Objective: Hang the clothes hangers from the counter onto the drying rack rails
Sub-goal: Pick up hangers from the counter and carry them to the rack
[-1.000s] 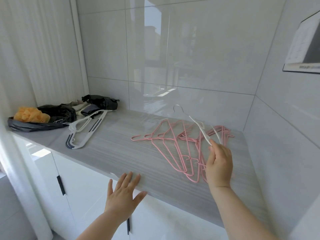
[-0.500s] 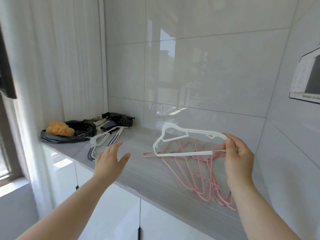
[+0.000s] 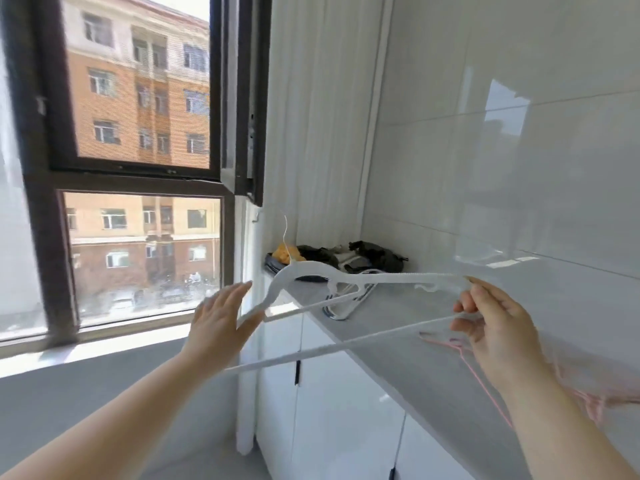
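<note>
White plastic hanger (image 3: 346,282) is up in the air over the grey striped counter (image 3: 391,327), pinched at one end by the right hand (image 3: 491,323). Left hand (image 3: 221,317) is spread wide open, holding nothing, just beside the hanger's other shoulder. Pink wire hangers (image 3: 588,393) lie on the counter's near end, more white hangers (image 3: 349,303) and black bags (image 3: 374,256) further along. Dark-framed window (image 3: 138,174) sits past the counter's far end, glossy white tile wall (image 3: 502,150) behind it.

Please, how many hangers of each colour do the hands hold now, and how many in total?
White hanger: 1, in the right hand
Pink: 0 held
Total: 1
The pink hangers lie on the counter, too blurred to count.
</note>
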Available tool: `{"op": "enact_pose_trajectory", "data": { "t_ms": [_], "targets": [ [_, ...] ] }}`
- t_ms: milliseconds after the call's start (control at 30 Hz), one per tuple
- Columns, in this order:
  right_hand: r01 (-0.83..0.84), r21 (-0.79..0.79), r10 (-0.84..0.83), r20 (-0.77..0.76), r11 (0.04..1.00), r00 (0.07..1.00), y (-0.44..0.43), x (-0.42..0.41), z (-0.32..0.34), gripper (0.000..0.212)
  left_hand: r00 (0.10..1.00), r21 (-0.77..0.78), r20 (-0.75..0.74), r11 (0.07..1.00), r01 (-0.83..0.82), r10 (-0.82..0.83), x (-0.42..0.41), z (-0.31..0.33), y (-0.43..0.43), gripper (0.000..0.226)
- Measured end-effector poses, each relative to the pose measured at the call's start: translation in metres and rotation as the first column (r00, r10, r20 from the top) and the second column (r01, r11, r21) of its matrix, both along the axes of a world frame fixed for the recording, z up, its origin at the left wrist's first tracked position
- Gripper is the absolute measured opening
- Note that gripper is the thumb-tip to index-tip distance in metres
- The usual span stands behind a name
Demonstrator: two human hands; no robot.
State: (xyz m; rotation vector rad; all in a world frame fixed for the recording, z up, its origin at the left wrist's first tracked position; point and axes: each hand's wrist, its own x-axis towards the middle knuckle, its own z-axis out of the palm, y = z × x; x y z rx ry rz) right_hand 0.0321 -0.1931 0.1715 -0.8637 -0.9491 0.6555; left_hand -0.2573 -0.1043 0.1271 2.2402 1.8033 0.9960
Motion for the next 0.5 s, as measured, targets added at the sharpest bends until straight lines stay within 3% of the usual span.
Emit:
{"op": "enact_pose_trajectory", "data": {
  "t_ms": [133,300,433,500],
  "targets": [
    [-0.153,-0.054,0.154,0.017,0.987,0.988,0.007,-0.061,0.007,0.031,0.992,-0.190,0.122,0.981,0.045,-0.021,-0.070,-0.001,-0.033,0.017],
    [-0.193,-0.181,0.215,0.112,0.964,0.970,0.004,-0.145,0.019,0.026,0.972,-0.209,0.232,0.978,0.024,0.026,-0.167,0.003,-0.096,0.030],
    [-0.120,-0.248,0.210,0.379,0.961,0.901,-0.007,-0.243,0.022,0.017,0.950,-0.173,0.285,0.982,-0.076,0.123,-0.256,0.014,-0.163,0.030],
    [-0.172,-0.220,0.256,0.448,0.960,0.857,-0.023,-0.305,0.024,0.016,0.948,-0.161,0.252,0.974,-0.158,0.196,-0.302,0.020,-0.201,0.031]
  ]
}}
